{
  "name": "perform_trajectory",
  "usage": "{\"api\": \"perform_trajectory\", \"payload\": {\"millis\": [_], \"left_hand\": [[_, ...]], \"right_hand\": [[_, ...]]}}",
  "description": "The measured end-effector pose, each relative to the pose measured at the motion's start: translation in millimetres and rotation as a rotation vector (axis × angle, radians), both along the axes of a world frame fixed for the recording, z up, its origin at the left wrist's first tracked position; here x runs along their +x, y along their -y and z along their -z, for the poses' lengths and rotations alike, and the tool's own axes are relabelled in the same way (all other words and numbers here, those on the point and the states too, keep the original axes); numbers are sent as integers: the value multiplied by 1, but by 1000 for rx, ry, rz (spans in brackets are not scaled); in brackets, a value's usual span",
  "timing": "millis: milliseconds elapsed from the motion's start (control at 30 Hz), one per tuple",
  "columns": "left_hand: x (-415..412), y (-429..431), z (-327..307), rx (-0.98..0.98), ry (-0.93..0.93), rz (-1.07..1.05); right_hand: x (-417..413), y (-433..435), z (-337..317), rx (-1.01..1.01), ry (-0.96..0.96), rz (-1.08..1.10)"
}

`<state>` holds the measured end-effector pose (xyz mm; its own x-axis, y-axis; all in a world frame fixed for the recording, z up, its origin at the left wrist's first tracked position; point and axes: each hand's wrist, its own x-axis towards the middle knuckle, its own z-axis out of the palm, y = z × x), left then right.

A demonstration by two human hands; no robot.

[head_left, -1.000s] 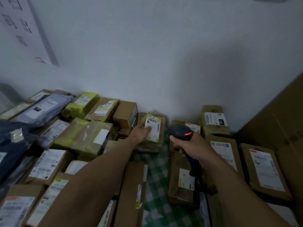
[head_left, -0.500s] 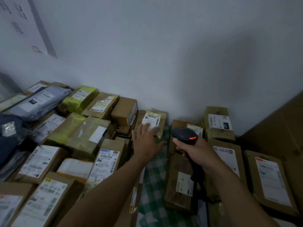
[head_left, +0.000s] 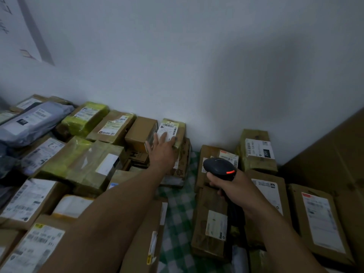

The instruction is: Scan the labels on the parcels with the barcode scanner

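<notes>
— What's around?
— Boxes [head_left: 140, 133] both sides; grey mailer bag [head_left: 33, 123] far left; checked cloth [head_left: 181, 209] between.
— The parcel [head_left: 170, 128]?
— Against the wall [head_left: 197, 75], white-labelled; left hand [head_left: 163, 148] rests on it, fingers [head_left: 155, 137] straight; right hand [head_left: 234, 186] grips the barcode scanner [head_left: 218, 167].

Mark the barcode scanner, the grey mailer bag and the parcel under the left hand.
barcode scanner [head_left: 218, 167]: head view, top of its dark head.
grey mailer bag [head_left: 37, 118]: head view, on its white label.
parcel by the wall [head_left: 169, 127]: head view, upper part of its label.
</notes>
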<state>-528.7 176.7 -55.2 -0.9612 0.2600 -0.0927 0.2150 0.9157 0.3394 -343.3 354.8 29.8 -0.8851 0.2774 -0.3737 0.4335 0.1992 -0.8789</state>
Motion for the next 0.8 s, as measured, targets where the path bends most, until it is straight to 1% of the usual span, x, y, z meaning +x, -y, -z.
{"api": "perform_trajectory", "payload": {"millis": [67, 133, 167, 233, 267, 300, 367, 400, 500, 600, 667, 800], "left_hand": [[6, -1, 5, -15, 1, -18], [20, -6, 2, 7, -53, -3], [32, -10, 0, 78, -82, 17], [69, -16, -2, 368, -61, 13], [91, -18, 2, 495, -24, 7], [114, -19, 9, 577, 34, 26], [156, -23, 31, 604, 191, 36], [173, -25, 46, 602, 291, -8], [208, -27, 70, 678, 550, -202], [223, -27, 79, 758, 746, -205], [227, -23, 80, 812, 788, -252], [233, -14, 65, 891, 782, -338]], "right_hand": [[0, 2, -3, -2, -3, -2], [1, 5, -8, -19, -10, 5], [2, 5, -11, -25, -14, 9], [6, 4, -16, -21, -14, 20], [10, 4, -17, -20, -10, 29], [14, 4, -18, -24, -6, 38], [24, 3, -18, -23, 19, 51], [29, 3, -18, -22, 29, 55], [42, 3, -18, -8, 42, 68], [53, 3, -18, -9, 35, 74], [59, 4, -20, -5, 43, 76], [66, 11, -27, 22, 62, 73]]}}
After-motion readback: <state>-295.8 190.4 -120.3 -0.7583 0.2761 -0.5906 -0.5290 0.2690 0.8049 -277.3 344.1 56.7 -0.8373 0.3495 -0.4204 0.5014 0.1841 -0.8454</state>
